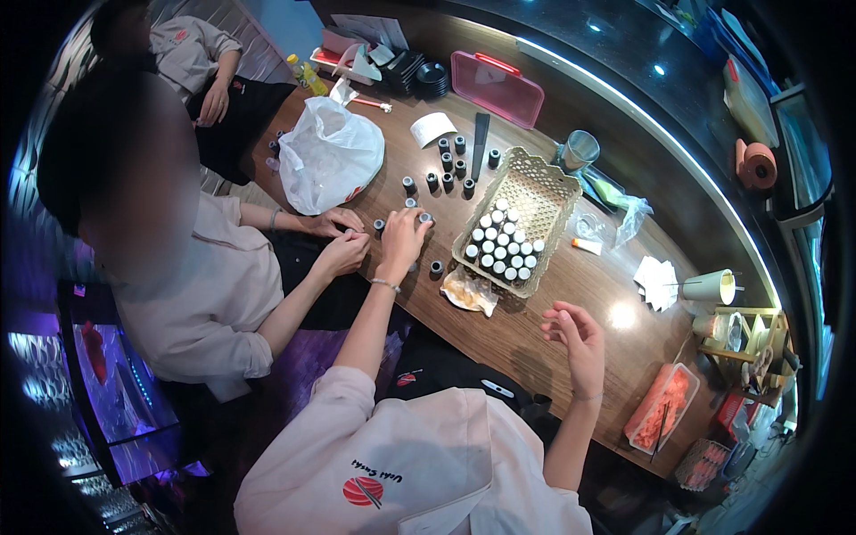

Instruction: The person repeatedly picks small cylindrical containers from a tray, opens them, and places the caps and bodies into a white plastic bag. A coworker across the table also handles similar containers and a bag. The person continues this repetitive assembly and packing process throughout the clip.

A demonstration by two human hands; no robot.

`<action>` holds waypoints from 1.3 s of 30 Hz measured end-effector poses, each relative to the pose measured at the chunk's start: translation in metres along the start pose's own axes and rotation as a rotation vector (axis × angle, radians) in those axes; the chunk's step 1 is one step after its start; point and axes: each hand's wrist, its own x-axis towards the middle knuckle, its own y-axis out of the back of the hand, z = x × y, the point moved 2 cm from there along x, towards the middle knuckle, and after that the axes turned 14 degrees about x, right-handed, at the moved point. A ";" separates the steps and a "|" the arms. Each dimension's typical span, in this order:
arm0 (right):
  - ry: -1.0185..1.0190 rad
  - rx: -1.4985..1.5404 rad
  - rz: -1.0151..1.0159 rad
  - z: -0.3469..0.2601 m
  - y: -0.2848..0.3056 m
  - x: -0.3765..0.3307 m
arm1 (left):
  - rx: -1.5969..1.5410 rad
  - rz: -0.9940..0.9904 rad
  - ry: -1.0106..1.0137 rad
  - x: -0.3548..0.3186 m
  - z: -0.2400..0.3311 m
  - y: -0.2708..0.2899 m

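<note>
Fingers of the left hand [403, 234] close down over a small dark-capped bottle [424, 218] standing upright on the counter [535, 330], near its far-left stretch among loose bottles [450, 162]. That grip is narrow, pinched on the cap from above, arm stretched forward with the wrist bent down. The right hand [575, 343] hovers open and empty near the counter's near edge, palm turned inward, fingers spread. A woven basket [535, 178] of white-topped bottles lies just right of the left hand, between both hands.
</note>
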 end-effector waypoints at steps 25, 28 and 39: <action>0.280 0.239 -0.630 -0.085 -0.166 -0.017 | -0.918 -0.321 -0.596 0.010 0.133 0.296; 0.260 0.337 -0.646 -0.094 -0.167 -0.018 | -1.022 -0.300 -0.609 0.008 0.154 0.281; 0.787 -0.326 -0.230 -0.176 -0.129 -0.023 | -1.315 -0.188 -0.487 -0.004 0.189 0.255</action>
